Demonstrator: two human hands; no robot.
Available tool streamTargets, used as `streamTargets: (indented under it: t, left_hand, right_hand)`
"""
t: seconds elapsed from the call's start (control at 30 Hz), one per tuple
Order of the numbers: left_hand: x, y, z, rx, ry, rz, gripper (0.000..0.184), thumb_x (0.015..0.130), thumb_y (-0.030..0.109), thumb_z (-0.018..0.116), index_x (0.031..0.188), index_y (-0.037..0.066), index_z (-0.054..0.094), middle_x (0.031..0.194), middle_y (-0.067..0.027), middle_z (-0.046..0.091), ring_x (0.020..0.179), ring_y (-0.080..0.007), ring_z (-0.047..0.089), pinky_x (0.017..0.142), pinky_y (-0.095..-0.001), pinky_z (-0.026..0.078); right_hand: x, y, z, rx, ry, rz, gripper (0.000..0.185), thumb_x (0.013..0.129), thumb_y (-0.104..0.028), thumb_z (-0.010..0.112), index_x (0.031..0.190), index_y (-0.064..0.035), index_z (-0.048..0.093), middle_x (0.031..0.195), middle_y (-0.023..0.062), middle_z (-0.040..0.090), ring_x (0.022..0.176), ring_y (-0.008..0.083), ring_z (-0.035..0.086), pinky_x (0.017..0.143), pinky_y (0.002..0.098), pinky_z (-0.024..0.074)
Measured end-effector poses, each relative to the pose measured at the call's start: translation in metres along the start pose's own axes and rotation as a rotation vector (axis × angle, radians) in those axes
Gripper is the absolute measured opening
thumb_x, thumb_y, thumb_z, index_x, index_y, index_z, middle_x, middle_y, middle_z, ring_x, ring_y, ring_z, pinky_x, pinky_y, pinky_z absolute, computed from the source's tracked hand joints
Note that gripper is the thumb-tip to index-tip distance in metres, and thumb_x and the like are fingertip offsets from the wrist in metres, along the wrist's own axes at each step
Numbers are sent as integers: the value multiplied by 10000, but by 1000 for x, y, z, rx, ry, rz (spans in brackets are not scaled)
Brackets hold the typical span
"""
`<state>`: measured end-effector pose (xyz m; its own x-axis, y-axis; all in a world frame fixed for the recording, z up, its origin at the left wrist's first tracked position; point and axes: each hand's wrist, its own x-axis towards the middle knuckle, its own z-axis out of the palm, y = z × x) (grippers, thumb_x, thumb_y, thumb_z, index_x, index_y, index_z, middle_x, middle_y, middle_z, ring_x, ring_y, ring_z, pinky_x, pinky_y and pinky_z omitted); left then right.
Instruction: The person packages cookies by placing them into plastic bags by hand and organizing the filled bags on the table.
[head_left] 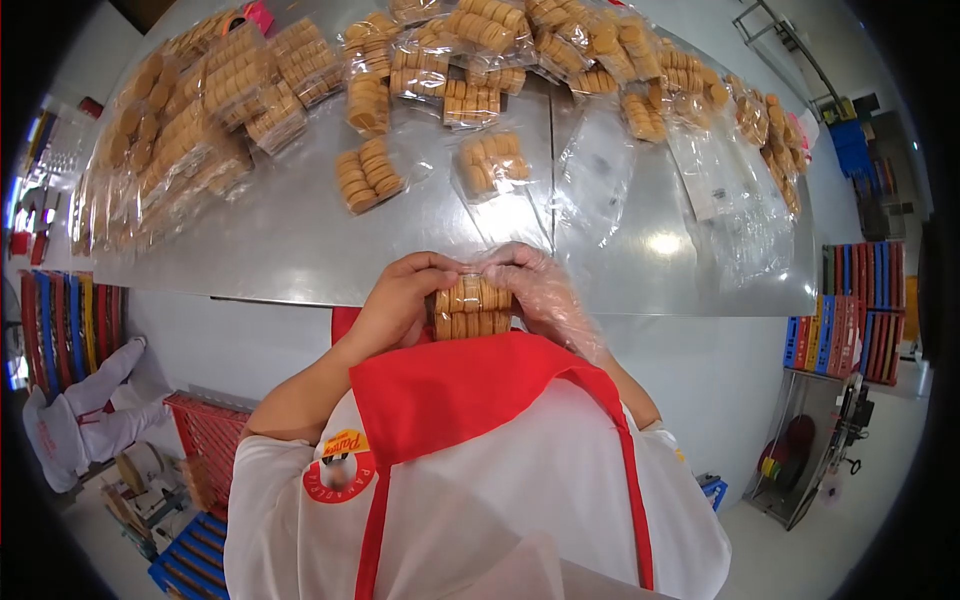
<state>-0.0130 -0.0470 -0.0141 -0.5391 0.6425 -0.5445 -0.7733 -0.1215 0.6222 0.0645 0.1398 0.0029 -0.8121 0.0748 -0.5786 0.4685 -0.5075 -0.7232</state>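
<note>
Close to my apron, just off the table's front edge, a clear bag of round cookies (473,308) is held between both hands. My left hand (408,298), bare, pinches the bag's top edge at its left corner. On the other side my right hand (538,298), in a clear plastic glove, pinches the same edge with thumb and fingers. The cookies stand in rows inside the bag. Beyond my hands, one cookie pack (368,175) lies on the metal table (300,235), and another pack (494,163) lies to its right.
Many cookie packs (240,75) are heaped along the table's far side and left. Flat clear bags (597,165) lie at centre right. A person (85,415) in white is at the far left. Crates (865,290) are stacked at the right.
</note>
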Motion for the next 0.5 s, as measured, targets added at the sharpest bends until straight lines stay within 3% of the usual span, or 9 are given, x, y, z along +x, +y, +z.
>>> streamTargets:
  t: [0.07, 0.2, 0.3, 0.4, 0.47, 0.5]
  left_hand:
    - [0, 0, -2, -7, 3, -15, 188, 954, 76, 577, 1106, -29, 609, 1107, -160, 649, 1002, -263, 671, 879, -425, 575]
    - [-4, 6, -16, -62, -114, -140, 271, 924, 53, 621, 1184, -23, 602, 1182, -135, 618, 1106, -267, 632, 951, -422, 540]
    - [-15, 8, -23, -46, -355, -26, 289, 926, 46, 621, 1210, -2, 643, 1249, -93, 576, 1199, -220, 558, 1048, -358, 443]
    - [-4, 1, -39, 353, -408, 175, 290, 925, 37, 617, 1209, 32, 670, 1293, -76, 533, 1244, -217, 515, 1070, -350, 406]
    - [3, 0, -43, 418, -429, 245, 276, 931, 32, 606, 1196, 38, 683, 1269, -80, 540, 1232, -208, 517, 1054, -334, 406]
    - [5, -1, -44, 450, -438, 278, 271, 934, 29, 600, 1190, 42, 690, 1256, -82, 543, 1226, -204, 517, 1046, -326, 406]
  right_hand:
    - [-5, -1, -4, 22, -102, -71, 140, 899, -62, 642, 1024, -7, 671, 1059, 109, 697, 1011, 196, 647, 925, 364, 531]
    - [-12, -10, -8, -84, -206, -9, 224, 930, -75, 584, 1119, -12, 685, 1127, 88, 672, 1007, 155, 623, 884, 298, 530]
    - [-15, -4, -15, -200, -216, -64, 248, 942, -60, 567, 1149, 0, 688, 1174, 97, 668, 1052, 159, 620, 922, 288, 517]
    - [-19, 3, -18, -336, -208, -174, 246, 944, -46, 567, 1150, 6, 691, 1200, 85, 666, 1077, 164, 620, 947, 288, 507]
    - [-23, 6, -16, -247, -182, -180, 239, 942, -42, 576, 1143, 6, 696, 1225, 84, 665, 1095, 183, 627, 953, 297, 505]
    - [-18, 12, -20, -395, -170, -278, 249, 940, -55, 591, 1162, 2, 687, 1238, 97, 658, 1109, 216, 626, 961, 314, 504]
